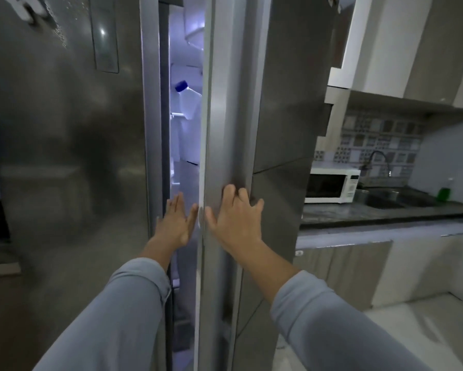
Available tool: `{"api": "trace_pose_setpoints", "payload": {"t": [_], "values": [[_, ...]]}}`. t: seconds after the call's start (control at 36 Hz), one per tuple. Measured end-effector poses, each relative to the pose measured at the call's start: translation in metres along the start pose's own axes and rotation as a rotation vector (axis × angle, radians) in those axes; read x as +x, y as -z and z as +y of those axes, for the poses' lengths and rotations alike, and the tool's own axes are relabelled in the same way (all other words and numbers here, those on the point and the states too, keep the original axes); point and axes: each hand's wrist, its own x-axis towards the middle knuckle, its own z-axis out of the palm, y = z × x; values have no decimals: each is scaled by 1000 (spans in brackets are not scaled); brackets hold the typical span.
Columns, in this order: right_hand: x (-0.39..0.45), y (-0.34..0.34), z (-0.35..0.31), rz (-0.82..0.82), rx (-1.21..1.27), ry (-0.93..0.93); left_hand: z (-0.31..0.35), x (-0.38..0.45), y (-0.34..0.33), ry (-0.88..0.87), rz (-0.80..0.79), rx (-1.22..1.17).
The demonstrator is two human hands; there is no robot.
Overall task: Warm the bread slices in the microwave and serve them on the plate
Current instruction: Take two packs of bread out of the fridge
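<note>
A tall steel fridge fills the left and middle of the head view. Its right door (251,108) stands ajar, showing a narrow lit gap. My right hand (234,212) lies on that door's edge with the fingers curled around it. My left hand (175,220) is flat and open, reaching into the gap beside the door edge and holding nothing. Inside the gap a white bottle with a blue cap (186,103) stands on a door shelf. The white microwave (332,185) sits shut on the counter at the right. No bread or plate is in view.
A dark stone counter (385,212) runs along the right, with a sink (401,198), a black tap (377,156) and a green bottle (444,192). Cupboards hang above and below it. The left fridge door (64,129) is closed. Pale floor shows at the bottom right.
</note>
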Motion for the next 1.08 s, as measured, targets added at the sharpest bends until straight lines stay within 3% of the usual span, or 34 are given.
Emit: {"api": "trace_pose_setpoints", "payload": {"t": [0.19,0.25,0.31,0.58,0.75,1.08], "values": [[-31,33,33,137,-9,-296,44,-18,-12,-18,7,-212],[-39,44,41,101,46,-358,52,-20,-12,-21,33,-293],[-47,56,52,44,95,-434,59,-20,-12,-10,10,-334],[-73,77,87,188,208,-792,90,-24,-14,-93,-112,-502],[-98,88,89,133,-80,-755,111,-37,-31,-206,-202,-491],[-113,75,119,38,138,-630,141,-40,-63,-376,-323,-405]]}}
